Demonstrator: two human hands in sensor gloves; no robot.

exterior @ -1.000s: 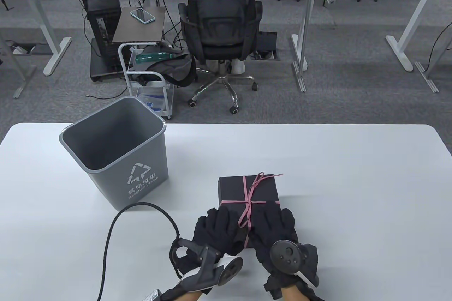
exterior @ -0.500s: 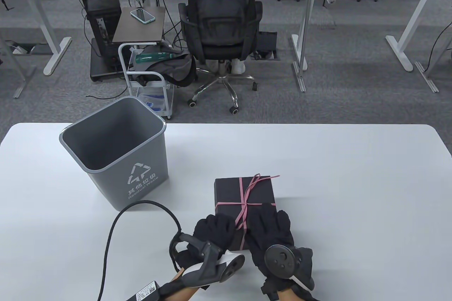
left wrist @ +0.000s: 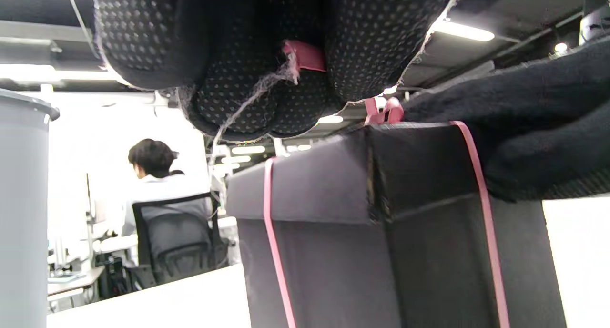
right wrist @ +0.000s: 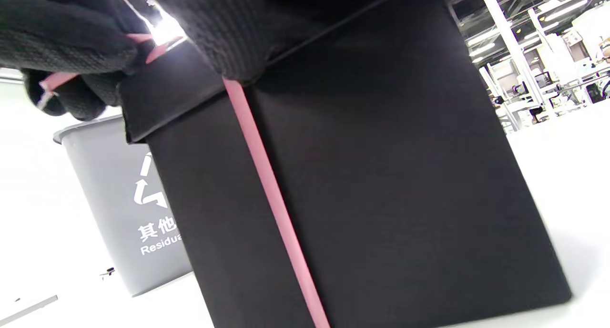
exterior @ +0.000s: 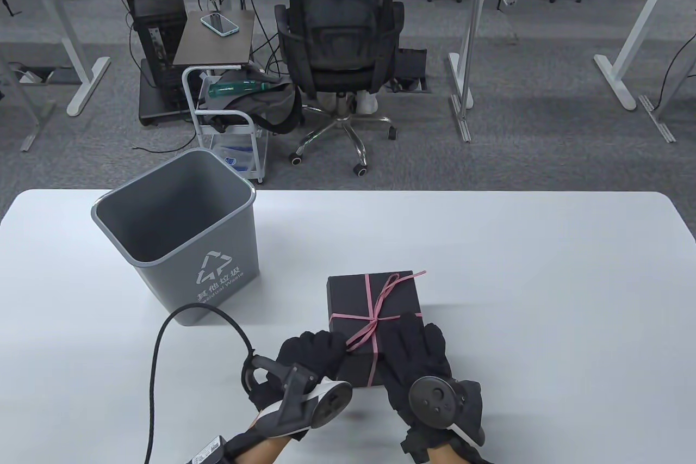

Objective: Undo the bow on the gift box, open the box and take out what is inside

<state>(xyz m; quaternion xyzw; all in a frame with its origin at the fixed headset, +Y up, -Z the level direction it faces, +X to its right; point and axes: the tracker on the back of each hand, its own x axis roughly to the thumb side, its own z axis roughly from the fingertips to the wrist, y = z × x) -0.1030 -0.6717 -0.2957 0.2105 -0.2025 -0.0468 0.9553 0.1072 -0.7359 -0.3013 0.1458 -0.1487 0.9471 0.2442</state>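
The black gift box (exterior: 375, 301) sat on the white table (exterior: 489, 279), near the edge closest to the person and just to the right of a grey waste bin (exterior: 179, 235). A pink ribbon (exterior: 371, 298) ran crosswise over the lid and down the sides, knotted near the lid's middle, with one loop and tail trailing toward the far right corner.

The left hand (exterior: 307, 358) was at the box's near left corner, its fingers curled in. From the left wrist view a pink end of ribbon (left wrist: 305, 56) showed pinched between the dotted fingertips (left wrist: 371, 42), and from above a strand ran taut from the knot down to that hand. The right hand (exterior: 416, 350) lay on the near right part of the lid, fingers fairly straight and spread flat across the top; whether the thumb hooked the ribbon underneath I couldn't make out, as the right wrist view was mostly dark glove and box wall.

A black cable (exterior: 163, 355) looped from the left tracker across the table toward the bin. Beyond the table, a person sat in a mesh office chair (exterior: 337, 45) at another desk, back turned.
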